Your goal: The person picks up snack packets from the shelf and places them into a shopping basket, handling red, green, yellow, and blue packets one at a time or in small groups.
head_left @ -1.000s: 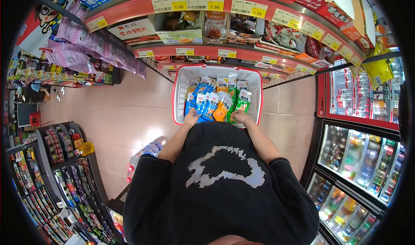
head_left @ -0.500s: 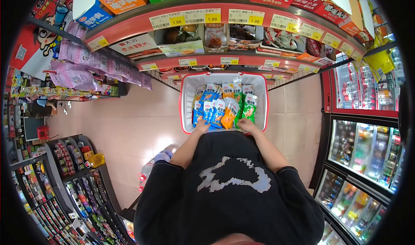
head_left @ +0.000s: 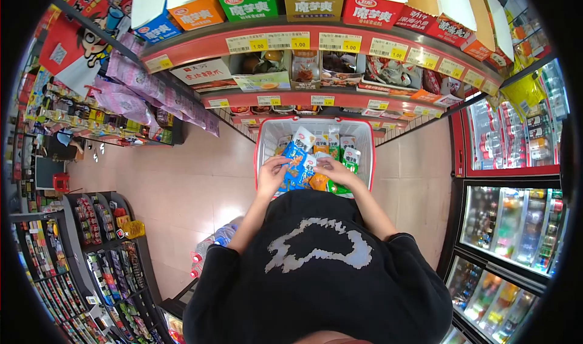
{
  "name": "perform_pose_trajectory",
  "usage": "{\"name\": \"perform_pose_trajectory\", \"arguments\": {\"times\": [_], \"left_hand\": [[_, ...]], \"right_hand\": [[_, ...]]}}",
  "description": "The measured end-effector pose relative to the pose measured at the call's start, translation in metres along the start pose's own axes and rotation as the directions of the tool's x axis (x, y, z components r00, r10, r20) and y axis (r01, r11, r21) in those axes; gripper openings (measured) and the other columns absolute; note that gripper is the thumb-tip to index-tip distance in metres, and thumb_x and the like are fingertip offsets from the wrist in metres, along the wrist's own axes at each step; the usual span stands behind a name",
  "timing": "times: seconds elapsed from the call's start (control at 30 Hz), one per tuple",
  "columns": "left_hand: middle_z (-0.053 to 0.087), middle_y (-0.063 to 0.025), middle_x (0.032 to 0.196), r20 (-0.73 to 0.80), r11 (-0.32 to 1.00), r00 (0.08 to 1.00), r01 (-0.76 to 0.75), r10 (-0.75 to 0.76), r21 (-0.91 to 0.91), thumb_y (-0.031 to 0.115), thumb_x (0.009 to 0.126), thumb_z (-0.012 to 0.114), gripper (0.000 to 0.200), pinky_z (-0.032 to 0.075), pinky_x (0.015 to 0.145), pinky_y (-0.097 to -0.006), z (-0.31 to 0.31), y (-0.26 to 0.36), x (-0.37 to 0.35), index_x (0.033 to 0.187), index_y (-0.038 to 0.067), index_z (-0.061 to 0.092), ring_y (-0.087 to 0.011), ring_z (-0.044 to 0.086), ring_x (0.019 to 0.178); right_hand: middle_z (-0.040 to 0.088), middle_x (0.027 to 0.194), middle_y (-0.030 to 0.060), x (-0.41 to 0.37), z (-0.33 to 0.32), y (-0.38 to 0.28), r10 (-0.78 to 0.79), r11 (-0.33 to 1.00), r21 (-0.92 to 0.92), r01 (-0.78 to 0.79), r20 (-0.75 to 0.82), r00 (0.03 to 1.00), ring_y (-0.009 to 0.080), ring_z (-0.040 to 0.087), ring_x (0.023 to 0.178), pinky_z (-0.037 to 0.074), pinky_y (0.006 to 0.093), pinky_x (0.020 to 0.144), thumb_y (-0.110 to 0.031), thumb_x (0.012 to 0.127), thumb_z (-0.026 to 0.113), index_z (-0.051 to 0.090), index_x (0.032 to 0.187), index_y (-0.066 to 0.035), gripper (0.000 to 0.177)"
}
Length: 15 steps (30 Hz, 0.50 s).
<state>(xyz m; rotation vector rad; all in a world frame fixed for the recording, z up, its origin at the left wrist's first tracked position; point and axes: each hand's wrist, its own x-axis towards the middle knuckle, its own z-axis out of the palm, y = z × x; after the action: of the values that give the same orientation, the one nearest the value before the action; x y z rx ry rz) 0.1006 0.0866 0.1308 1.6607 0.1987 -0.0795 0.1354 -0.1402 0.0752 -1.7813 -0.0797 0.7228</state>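
A white shopping basket with a red rim (head_left: 257,146) sits in front of me with snack packets inside. My left hand (head_left: 272,173) is closed on the left edge of several blue snack packets (head_left: 294,157), which fan out and tilt above the others. My right hand (head_left: 337,172) pinches at the white tops of packets on the right side of this bunch; its fingertips are partly hidden. Below it lies an orange packet (head_left: 318,182). Green packets (head_left: 351,158) stand at the basket's right side.
Ahead is a shelf (head_left: 303,29) with open snack boxes (head_left: 246,4) and price tags. Hanging pink bags (head_left: 136,80) line the left. Glass-door drink fridges (head_left: 510,222) stand on the right. Bottles (head_left: 209,244) are on the floor by my left arm, near a dark display rack (head_left: 112,241).
Both hands have risen from the basket's near edge to its middle. The blue packets are now lifted and fanned between them. My view has shifted slightly.
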Motion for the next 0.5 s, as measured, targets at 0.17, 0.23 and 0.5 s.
{"name": "perform_pose_trajectory", "arguments": {"times": [0.17,0.23,0.5], "left_hand": [[0.055,-0.0114,0.102,0.030,0.918,1.000,0.018,-0.007,-0.395,-0.005,0.078,0.057,0.017,0.047,0.078,-0.0240,0.000,0.088,-0.011,0.095,-0.006,0.057,-0.0142,0.058,0.088],[0.056,-0.0121,0.098,0.062,0.901,0.998,0.010,0.019,-0.435,-0.005,0.078,0.058,0.020,0.047,0.076,-0.0237,0.003,0.113,-0.013,0.096,-0.002,0.050,-0.0129,0.058,0.087],[0.060,-0.0067,0.091,0.318,0.943,0.937,-0.033,0.144,-0.330,0.012,0.084,0.058,0.021,0.047,0.073,-0.0235,0.024,0.176,-0.021,0.100,0.001,0.051,-0.0087,0.057,0.083]], "right_hand": [[0.060,0.097,0.0050,-0.023,0.000,-0.125,-0.314,0.865,0.395,0.310,-0.057,0.948,0.0106,0.055,0.088,0.045,0.0262,0.077,-0.020,0.085,0.057,0.054,0.108,0.000,0.030],[0.061,0.093,0.0036,-0.038,-0.001,-0.153,-0.295,0.854,0.415,0.314,-0.110,0.949,0.0093,0.055,0.084,0.045,0.0255,0.074,-0.020,0.086,0.057,0.056,0.104,0.000,0.027],[0.063,0.080,0.0027,-0.085,-0.013,-0.210,-0.414,0.811,0.339,0.478,-0.244,0.877,0.0053,0.055,0.074,0.046,0.0226,0.065,-0.019,0.087,0.055,0.059,0.091,0.002,0.022]]}}
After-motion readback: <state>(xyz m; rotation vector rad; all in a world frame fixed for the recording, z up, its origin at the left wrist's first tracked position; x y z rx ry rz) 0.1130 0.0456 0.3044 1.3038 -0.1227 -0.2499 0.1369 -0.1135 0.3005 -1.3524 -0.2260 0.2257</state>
